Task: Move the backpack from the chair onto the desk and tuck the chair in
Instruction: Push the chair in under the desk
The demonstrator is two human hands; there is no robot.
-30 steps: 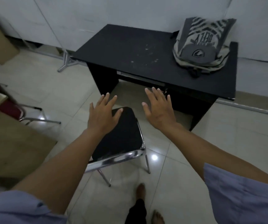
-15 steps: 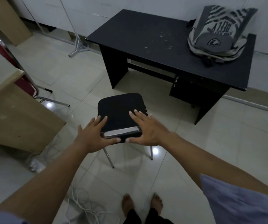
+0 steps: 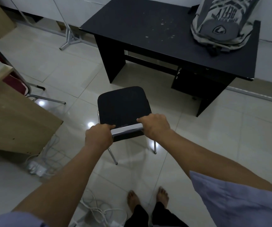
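Grey patterned fabric backpack already lies on the black bench, upper right. Left hand and right hand clench the black-cushioned chrome chair; tucking calls for a straight forward push.

Both arms are bare from the short sleeves down to the left hand and right hand. The sleeves are loose, pale lavender-blue cloth, the right sleeve wide and creased, the left sleeve only partly in view. Near the bottom edge, black trousers end above two bare feet.
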